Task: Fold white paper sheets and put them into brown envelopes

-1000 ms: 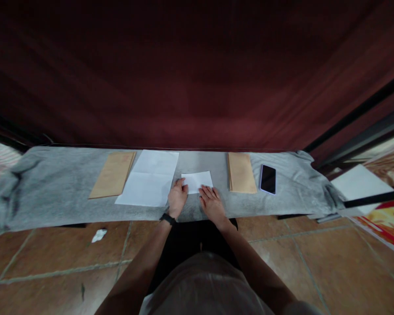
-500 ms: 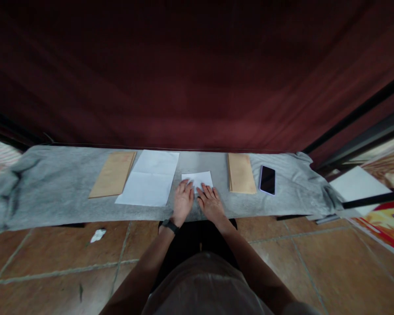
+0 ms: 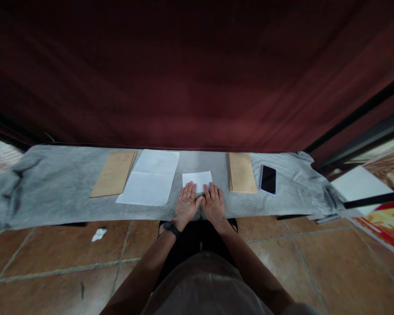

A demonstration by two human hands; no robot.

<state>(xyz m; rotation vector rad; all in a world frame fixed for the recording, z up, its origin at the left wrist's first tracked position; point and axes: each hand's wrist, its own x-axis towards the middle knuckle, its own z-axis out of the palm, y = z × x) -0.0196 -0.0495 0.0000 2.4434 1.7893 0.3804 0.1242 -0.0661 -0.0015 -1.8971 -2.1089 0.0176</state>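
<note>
A folded white sheet of paper [image 3: 197, 178] lies on the grey cloth in front of me. My left hand [image 3: 186, 203] rests flat with fingers stretched out, its fingertips on the paper's near left part. Beside it my right hand [image 3: 213, 202] also lies flat, fingertips on the near right part. The two thumbs meet or nearly meet just below the paper. Neither hand grips anything. To the left is a larger white sheet [image 3: 151, 179] with a crease across it.
Brown envelopes [image 3: 113, 174] lie at the left, and another brown stack [image 3: 242, 173] at the right. A phone [image 3: 268, 180] is beside that stack. Grey cloth [image 3: 68, 175] covers the narrow bench. A dark red curtain [image 3: 197, 87] hangs behind it.
Both hands have drawn back toward me and flattened, so more of the folded paper shows. The paper has hardly moved.
</note>
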